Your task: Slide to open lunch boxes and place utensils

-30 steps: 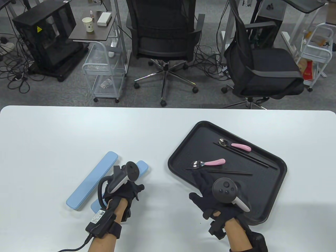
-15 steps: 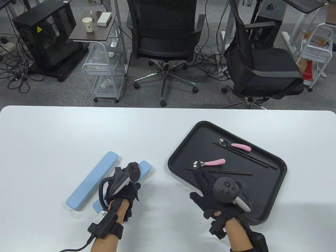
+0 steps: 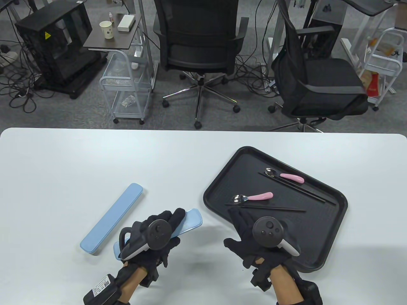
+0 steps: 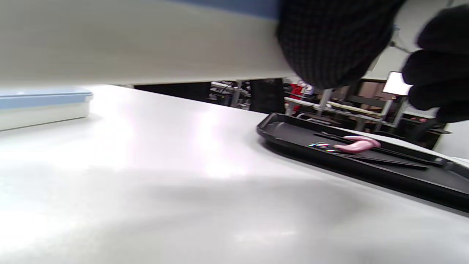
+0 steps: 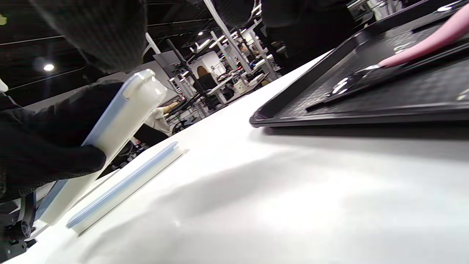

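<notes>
left hand (image 3: 155,235) grips a long, slim utensil case (image 3: 190,221), smooth plastic with a pale blue lid, white body and rounded ends, fingers wrapped around its middle; the right wrist view shows it lifted off the glossy white table (image 3: 63,165) and tilted, far end higher. a second matching blue case (image 3: 111,219) lies flat just to its left, lid closed, diagonal on the table. right hand (image 3: 254,236) hovers, loosely spread, over the near left corner of a black rectangular tray (image 3: 222,178) with rounded corners and a fine pebbled texture; fingertips just short of the near spoon (image 3: 251,198), whether they touch the tray cannot be told. that spoon has a shiny metal bowl and curved pink handle, beside thin black chopsticks (image 3: 273,208). a second pink-handled spoon (image 3: 284,175) and another chopstick pair (image 3: 305,190) lie farther back on the tray.
</notes>
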### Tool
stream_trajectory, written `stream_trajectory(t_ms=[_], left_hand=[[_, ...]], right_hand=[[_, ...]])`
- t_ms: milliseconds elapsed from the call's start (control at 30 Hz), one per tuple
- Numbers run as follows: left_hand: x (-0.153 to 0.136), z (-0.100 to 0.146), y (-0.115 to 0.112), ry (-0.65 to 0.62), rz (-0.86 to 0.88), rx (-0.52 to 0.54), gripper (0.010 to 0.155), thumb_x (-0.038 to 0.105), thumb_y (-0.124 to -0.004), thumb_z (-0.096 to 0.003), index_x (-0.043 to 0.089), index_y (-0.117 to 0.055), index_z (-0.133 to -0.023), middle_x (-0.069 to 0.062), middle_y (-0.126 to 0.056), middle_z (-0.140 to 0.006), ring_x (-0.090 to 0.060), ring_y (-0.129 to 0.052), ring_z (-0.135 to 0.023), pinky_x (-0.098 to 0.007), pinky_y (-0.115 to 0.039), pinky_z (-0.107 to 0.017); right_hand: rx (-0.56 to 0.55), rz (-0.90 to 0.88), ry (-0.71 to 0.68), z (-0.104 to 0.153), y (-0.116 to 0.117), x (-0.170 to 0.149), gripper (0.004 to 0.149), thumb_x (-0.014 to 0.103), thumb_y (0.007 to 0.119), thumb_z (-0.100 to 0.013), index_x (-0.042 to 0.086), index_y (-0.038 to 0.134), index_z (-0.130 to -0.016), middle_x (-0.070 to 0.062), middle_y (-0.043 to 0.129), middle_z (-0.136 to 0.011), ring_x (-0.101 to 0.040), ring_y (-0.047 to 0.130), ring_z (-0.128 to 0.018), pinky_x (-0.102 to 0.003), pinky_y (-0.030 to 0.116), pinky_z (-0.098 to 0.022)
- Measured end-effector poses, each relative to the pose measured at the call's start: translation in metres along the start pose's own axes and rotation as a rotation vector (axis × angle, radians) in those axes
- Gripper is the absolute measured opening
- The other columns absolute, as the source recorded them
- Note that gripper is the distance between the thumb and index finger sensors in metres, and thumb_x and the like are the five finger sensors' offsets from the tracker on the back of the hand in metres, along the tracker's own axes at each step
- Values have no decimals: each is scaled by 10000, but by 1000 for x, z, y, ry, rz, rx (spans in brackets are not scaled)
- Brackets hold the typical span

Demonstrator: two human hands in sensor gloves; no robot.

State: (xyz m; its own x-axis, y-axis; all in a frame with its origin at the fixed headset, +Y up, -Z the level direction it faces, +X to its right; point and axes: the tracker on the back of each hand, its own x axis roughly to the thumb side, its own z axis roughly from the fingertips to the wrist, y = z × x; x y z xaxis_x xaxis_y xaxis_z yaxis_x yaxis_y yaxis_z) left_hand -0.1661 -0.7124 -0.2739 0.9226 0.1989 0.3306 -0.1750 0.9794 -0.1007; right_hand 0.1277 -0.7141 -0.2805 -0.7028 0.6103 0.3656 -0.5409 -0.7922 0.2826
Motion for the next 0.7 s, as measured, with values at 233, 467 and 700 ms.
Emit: stream_trajectory(t_ms=[233,467,700], left_hand=[[22,16,-9,-140,9,-9,796,482,-836,-404,470,-350,-1035,-2,-529,-1092,-324,-702,-937,-610,-585,-681],[42,25,-18,-198,-86,-13,791,484,-828,-403,474,-351,-1033,-2,-531,-1095,-325,-707,-935,-613,-591,-681],[39,25,-19,-200,-88,-36,790,488,-831,-399,478,-359,-1032,2,-540,-1094,-318,-716,-934,-608,-601,-681]], right_hand=[[48,28,-125,-3,17,25,929,457,885,-448,319,211,-1073,-88,338,-1135,-437,479,-1041,-623,436,-733],[53,80,-171,-7,33,36,944,401,941,-410,275,280,-1073,-101,511,-1053,-390,655,-961,-617,513,-715],[18,227,-172,-10,48,47,937,383,953,-394,271,313,-1069,-94,540,-1033,-363,699,-937,-605,544,-713]])
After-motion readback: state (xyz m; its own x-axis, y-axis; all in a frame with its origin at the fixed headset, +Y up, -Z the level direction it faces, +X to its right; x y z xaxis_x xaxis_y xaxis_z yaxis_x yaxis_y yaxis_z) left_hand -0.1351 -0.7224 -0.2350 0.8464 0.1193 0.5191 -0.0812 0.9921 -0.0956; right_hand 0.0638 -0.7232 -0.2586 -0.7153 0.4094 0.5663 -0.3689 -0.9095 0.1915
